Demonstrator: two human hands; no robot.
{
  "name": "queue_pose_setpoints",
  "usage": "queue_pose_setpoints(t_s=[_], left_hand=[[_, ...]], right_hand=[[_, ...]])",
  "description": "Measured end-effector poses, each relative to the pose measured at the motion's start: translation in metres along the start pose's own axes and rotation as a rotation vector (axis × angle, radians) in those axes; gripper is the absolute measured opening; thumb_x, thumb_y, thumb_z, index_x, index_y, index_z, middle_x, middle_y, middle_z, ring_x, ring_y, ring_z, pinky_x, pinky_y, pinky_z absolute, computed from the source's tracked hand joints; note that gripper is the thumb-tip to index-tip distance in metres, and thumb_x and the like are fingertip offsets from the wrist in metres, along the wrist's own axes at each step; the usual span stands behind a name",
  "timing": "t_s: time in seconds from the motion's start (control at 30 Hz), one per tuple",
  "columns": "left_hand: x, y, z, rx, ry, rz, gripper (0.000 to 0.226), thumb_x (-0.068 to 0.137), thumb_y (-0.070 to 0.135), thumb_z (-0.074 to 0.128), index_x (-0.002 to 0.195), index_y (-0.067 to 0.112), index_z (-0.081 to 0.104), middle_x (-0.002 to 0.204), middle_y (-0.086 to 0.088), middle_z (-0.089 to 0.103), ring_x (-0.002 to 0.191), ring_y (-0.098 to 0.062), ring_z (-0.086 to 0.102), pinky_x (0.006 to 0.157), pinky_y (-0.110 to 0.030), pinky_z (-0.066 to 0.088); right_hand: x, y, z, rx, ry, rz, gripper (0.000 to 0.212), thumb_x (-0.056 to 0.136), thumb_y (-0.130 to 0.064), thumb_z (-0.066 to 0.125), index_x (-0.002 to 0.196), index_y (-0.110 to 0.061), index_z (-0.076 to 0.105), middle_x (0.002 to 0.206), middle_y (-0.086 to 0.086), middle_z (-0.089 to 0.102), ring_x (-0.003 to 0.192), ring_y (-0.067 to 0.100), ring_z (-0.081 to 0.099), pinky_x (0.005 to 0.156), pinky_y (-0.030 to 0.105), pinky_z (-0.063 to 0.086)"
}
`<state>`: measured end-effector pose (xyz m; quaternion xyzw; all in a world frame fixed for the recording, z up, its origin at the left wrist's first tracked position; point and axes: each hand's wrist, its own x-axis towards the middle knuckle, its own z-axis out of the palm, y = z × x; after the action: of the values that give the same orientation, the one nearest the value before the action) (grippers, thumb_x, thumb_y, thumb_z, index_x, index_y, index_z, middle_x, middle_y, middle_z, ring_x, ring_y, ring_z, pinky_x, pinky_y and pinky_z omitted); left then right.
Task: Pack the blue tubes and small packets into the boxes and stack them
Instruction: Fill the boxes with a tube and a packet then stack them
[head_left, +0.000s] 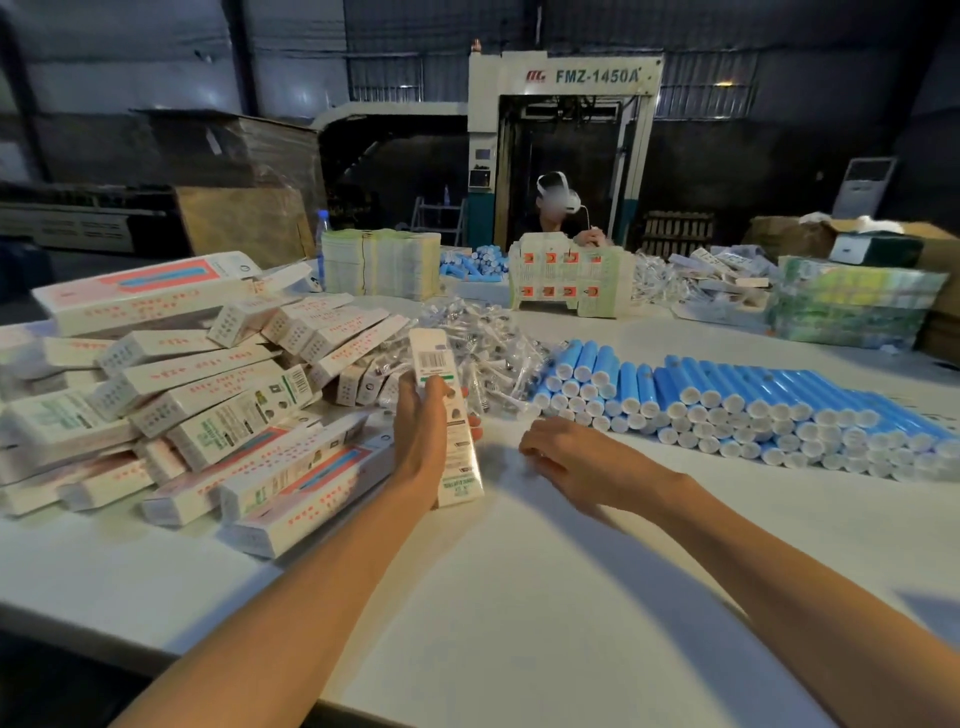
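The left hand (421, 431) grips one box (435, 361) around its middle, holding it nearly upright just above the surface (519, 571), its lower end toward the person. The right hand (566, 457) rests on the surface just beside it with fingers curled down. Whether it pinches a packet is too blurred to tell.

The blue tubes (727, 400) lie stacked in rows to the right, white caps facing the person, and the small packets (488, 338) form a loose clear heap behind the hands. The likeliest slip is at the tubes: pulling one from a lower row could set its neighbours rolling across the surface. The packets are slick and tangled, so a pinch may lift two or none.

To the left, the pile of boxes (208, 395) leans at many angles rather than in a squared stack — adding another on top could start a slide toward the surface edge. A one-handed hold on the box also risks crushing its thin walls while a tube goes in.
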<state>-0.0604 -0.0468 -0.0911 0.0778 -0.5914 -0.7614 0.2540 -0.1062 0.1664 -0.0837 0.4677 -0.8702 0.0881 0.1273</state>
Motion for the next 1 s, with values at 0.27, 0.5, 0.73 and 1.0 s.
queue_pose_setpoints(t_s=[0.27, 0.5, 0.73, 1.0], left_hand=[[-0.041, 0.003, 0.030, -0.006, -0.512, 0.014, 0.047, 0.099, 0.027, 0.071, 0.142, 0.027, 0.052, 0.126, -0.009, 0.076, 0.101, -0.044, 0.077, 0.088, -0.055, 0.063], [-0.065, 0.013, 0.041, -0.060, -0.666, -0.014, 0.045, 0.093, 0.030, 0.083, 0.133, 0.027, 0.062, 0.125, -0.017, 0.074, 0.102, -0.050, 0.075, 0.089, -0.055, 0.063], [-0.068, 0.016, 0.041, -0.088, -0.694, -0.014, 0.043, 0.098, 0.020, 0.077, 0.137, 0.022, 0.058, 0.127, -0.020, 0.073, 0.107, -0.050, 0.074, 0.092, -0.053, 0.063], [-0.067, 0.017, 0.039, -0.043, -0.691, 0.008, 0.047, 0.097, 0.023, 0.078, 0.139, 0.022, 0.056, 0.127, -0.017, 0.074, 0.111, -0.045, 0.074, 0.094, -0.055, 0.062]], right_hand=[[-0.023, -0.006, -0.075, 0.690, 0.718, 0.348, 0.041, 0.098, -0.003, 0.066, 0.132, -0.015, 0.048, 0.092, 0.007, 0.072, 0.085, 0.017, 0.071, 0.077, 0.028, 0.060], [-0.014, -0.031, -0.125, 0.831, 0.892, 0.268, 0.030, 0.095, -0.011, 0.073, 0.122, -0.011, 0.059, 0.097, 0.003, 0.075, 0.085, 0.015, 0.075, 0.075, 0.023, 0.060], [-0.006, -0.035, -0.123, 0.783, 0.631, 0.290, 0.030, 0.095, -0.008, 0.071, 0.120, -0.011, 0.057, 0.099, 0.008, 0.072, 0.083, 0.017, 0.075, 0.072, 0.027, 0.062], [-0.009, -0.039, -0.108, 0.428, 0.500, 0.275, 0.011, 0.097, -0.021, 0.070, 0.106, -0.014, 0.070, 0.108, -0.010, 0.063, 0.103, 0.008, 0.056, 0.083, 0.019, 0.043]])
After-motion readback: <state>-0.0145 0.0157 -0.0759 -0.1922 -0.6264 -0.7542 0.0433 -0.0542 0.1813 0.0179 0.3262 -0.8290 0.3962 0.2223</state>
